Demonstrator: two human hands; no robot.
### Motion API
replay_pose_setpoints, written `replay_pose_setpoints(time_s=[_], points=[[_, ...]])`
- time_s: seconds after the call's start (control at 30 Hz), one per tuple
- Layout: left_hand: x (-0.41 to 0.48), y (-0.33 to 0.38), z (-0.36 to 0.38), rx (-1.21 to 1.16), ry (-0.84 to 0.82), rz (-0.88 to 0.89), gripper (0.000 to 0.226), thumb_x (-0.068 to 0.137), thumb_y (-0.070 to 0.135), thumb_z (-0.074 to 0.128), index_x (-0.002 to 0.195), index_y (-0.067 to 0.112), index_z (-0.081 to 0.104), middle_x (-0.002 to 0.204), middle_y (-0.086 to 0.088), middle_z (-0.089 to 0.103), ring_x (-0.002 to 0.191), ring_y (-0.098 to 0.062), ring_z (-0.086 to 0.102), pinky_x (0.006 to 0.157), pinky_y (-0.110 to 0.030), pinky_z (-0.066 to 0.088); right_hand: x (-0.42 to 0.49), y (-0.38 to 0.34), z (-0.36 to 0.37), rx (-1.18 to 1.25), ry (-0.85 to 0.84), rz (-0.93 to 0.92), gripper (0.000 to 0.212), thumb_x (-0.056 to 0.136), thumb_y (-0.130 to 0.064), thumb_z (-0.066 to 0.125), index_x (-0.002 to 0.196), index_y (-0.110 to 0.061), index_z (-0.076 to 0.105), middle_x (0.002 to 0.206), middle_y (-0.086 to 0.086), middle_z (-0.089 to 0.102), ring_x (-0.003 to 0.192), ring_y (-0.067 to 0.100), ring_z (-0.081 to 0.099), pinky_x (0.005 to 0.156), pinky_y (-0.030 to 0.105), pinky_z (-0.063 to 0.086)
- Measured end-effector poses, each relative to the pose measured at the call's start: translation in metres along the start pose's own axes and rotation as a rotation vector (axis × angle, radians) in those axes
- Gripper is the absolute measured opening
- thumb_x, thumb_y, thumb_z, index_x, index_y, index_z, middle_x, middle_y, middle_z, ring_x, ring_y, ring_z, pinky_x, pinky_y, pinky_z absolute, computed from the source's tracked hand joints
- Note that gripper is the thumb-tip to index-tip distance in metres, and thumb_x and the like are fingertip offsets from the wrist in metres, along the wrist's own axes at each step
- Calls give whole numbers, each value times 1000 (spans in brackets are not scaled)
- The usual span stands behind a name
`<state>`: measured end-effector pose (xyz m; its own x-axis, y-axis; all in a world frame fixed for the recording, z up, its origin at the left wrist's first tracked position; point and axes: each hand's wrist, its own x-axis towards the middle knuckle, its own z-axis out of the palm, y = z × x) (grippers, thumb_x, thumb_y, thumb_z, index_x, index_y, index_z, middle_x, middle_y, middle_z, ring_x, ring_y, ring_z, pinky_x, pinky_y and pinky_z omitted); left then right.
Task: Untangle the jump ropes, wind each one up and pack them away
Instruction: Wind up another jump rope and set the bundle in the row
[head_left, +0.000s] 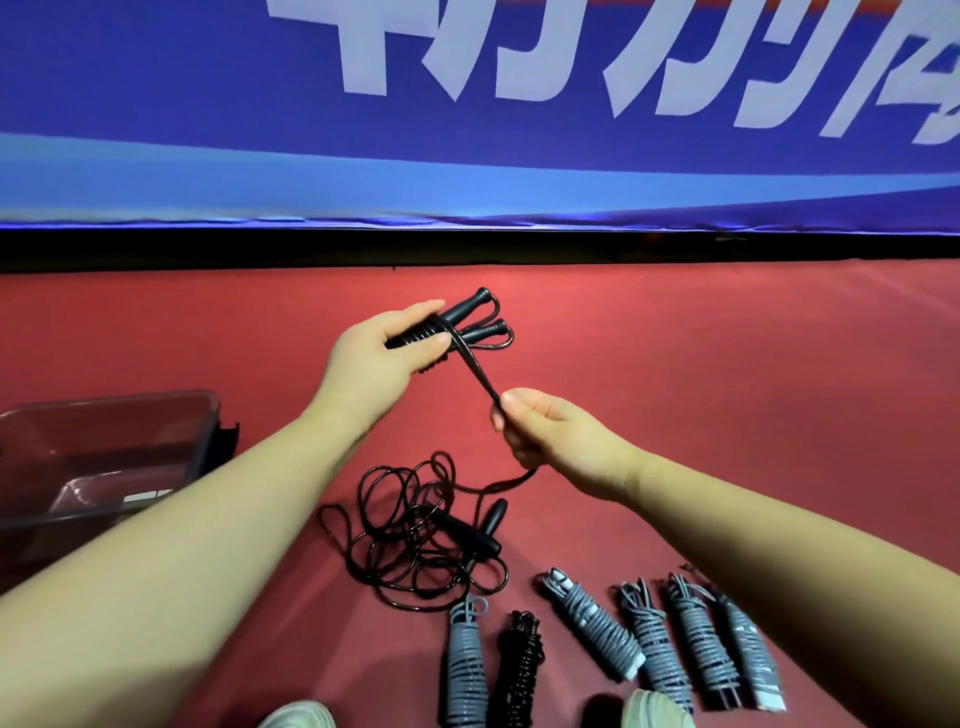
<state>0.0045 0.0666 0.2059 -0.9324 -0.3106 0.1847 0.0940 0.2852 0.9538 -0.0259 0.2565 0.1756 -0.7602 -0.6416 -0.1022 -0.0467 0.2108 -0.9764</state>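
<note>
Ropes (415, 535) dot red flooring (727, 389) below blue banner (156, 104).

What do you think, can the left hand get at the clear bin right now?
Probably yes for reach: the clear bin sits open close by, with nothing in between. But the left hand grips the black handles, so it is not free.

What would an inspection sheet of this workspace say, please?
Surface: red floor.
Job's things: rope partly wound on its handles; tangle on the floor; five grey bundles and one black bundle in a row; bin at left.
Clutter: nothing seen.
Grippers: left hand grips the handles; right hand pinches the rope.
Cables: nothing seen.
Surroundings: blue banner behind; shoes at the near edge.
</note>
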Motion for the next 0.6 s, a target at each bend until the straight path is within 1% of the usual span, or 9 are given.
replay_pose_setpoints(time_s=[0.03, 0.1, 0.17, 0.23, 0.33, 0.43, 0.5, 0.57, 0.6], points=[[0, 2, 1, -116, 2, -75, 31, 86, 17, 66, 112, 34, 66, 74, 8, 58, 53, -10, 42, 46, -14, 32, 1, 2, 2, -32, 12, -22, 29, 102, -23, 31, 80, -13, 47, 60, -3, 30, 53, 10, 26, 51, 18, 27], [-2, 6, 2, -319, -12, -205, 25, 87, 18, 65, 109, 28, 68, 77, 1, 60, 46, -12, 38, 35, -13, 24, 4, 6, 3, -101, 42, -64, 26, 102, -23, 34, 82, -16, 49, 64, 0, 33, 57, 11, 30, 55, 22, 30], [-4, 10, 5, -477, -50, -289, 26, 88, 19, 62, 113, 21, 66, 82, -1, 59, 44, -10, 38, 33, -14, 23, 5, 6, -1, -211, 57, -114, 25, 101, -25, 37, 86, -21, 56, 64, -5, 38, 59, 9, 34, 57, 22, 32], [-7, 12, 6, -584, -98, -361, 25, 88, 21, 61, 112, 15, 64, 79, -2, 55, 43, -9, 38, 31, -14, 24, 6, 3, -4, -272, 71, -164, 26, 101, -24, 37, 92, -28, 62, 59, -15, 42, 57, 5, 35, 57, 17, 33], [-10, 14, 6, -690, -236, -424, 23, 79, 27, 62, 96, 12, 61, 75, -3, 49, 42, -8, 38, 30, -14, 25, 9, -2, -9, -244, 61, -188, 30, 102, -23, 34, 101, -27, 64, 64, -9, 39, 60, 7, 35, 59, 18, 33], [-12, 14, 2, -626, -405, -377, 24, 72, 21, 68, 91, 13, 56, 75, -4, 50, 42, -9, 39, 30, -15, 26, 9, -9, -21, -188, -62, -109, 29, 101, -19, 35, 94, -18, 63, 63, -3, 33, 57, 9, 33, 57, 21, 32], [-13, 14, 0, -521, -519, -313, 18, 73, 18, 64, 84, 13, 52, 70, -4, 53, 42, -11, 40, 29, -15, 24, 5, -17, -34, -218, -157, -76, 19, 97, -12, 43, 88, -10, 59, 61, -5, 40, 53, 6, 39, 56, 19, 36], [-16, 13, 0, -326, -658, -229, 19, 69, 20, 68, 84, 16, 56, 70, -5, 56, 43, -11, 41, 32, -16, 24, 3, -26, -46, -360, -191, -44, 12, 91, -2, 53, 84, -7, 61, 61, -9, 51, 52, -1, 44, 56, 14, 39], [-17, 13, 0, -173, -719, -172, 22, 67, 24, 71, 84, 20, 59, 69, -2, 57, 44, -11, 41, 34, -17, 26, 4, -30, -51, -446, -194, -15, 17, 89, 1, 55, 79, -11, 62, 60, -12, 54, 53, -3, 46, 56, 12, 39]])
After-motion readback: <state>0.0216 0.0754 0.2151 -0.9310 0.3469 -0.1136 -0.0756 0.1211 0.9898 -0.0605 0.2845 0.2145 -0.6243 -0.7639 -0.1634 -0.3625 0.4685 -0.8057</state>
